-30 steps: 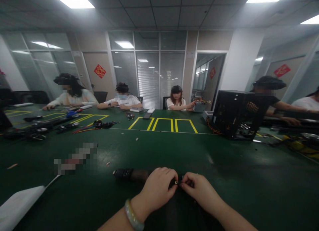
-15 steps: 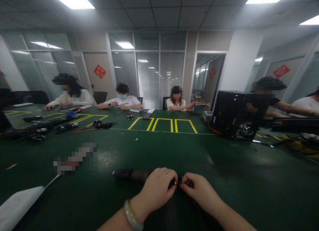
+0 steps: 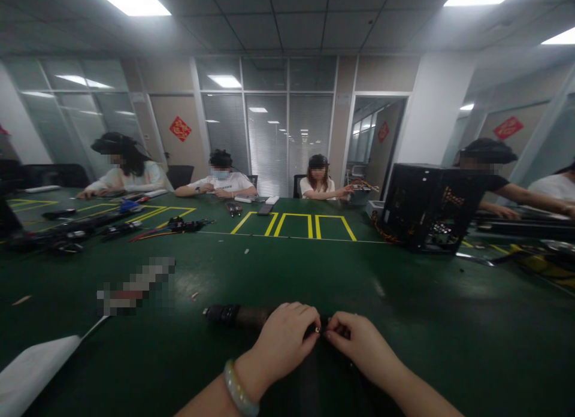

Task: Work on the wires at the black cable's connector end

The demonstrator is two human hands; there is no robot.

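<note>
My left hand (image 3: 287,333), with a pale bangle (image 3: 238,388) on its wrist, is closed over a small dark piece whose shiny, light end (image 3: 318,330) shows between thumb and fingers. Right beside it, my right hand (image 3: 354,342) is closed in a pinch at the same spot. What the right fingertips hold is too dark and small to name. Behind and left of my left hand lies a black cylindrical tool (image 3: 251,317) with a metal tip pointing left. Part of that tool is hidden by my left hand.
A black computer case (image 3: 426,207) stands at the back right. Dark cables and parts (image 3: 179,225) lie at the far left. Nearer on the left are a blurred-out packet (image 3: 137,287) and a white sheet-like piece (image 3: 38,369). Several people sit around the green table (image 3: 287,267).
My hands have hardly moved and stay together at the small piece. At the back right, a person's hand has come into view over dark parts. Across the table, a person's arms have shifted slightly.
</note>
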